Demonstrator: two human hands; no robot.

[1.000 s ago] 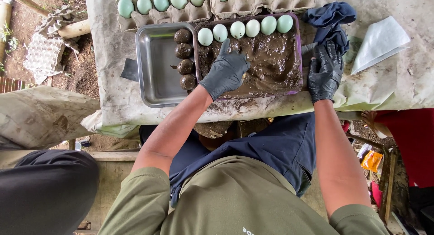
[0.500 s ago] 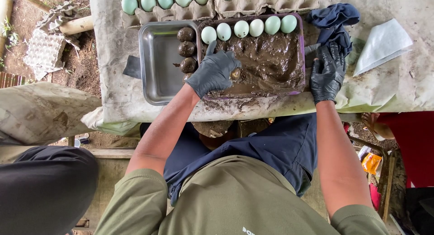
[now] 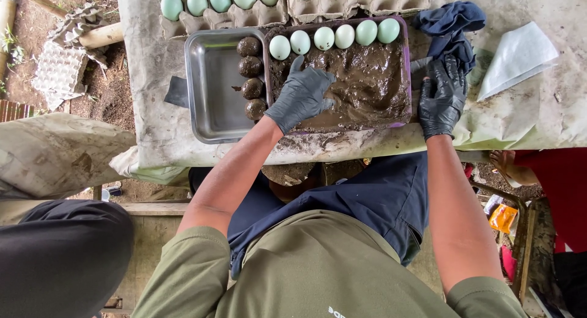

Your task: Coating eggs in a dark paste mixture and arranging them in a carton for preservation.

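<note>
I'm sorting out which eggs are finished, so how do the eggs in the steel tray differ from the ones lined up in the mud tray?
The steel-tray eggs are dark brown and mud-coated; the mud-tray eggs are clean pale green. The coated ones, four, stand in a column; the clean ones, six, in a row. Both are egg-shaped and untouched by the left hand.

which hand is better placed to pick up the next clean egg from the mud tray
Left, probably: the left hand is already in the mud, just below the pale eggs. The right hand rests outside the tray's right edge.
</note>
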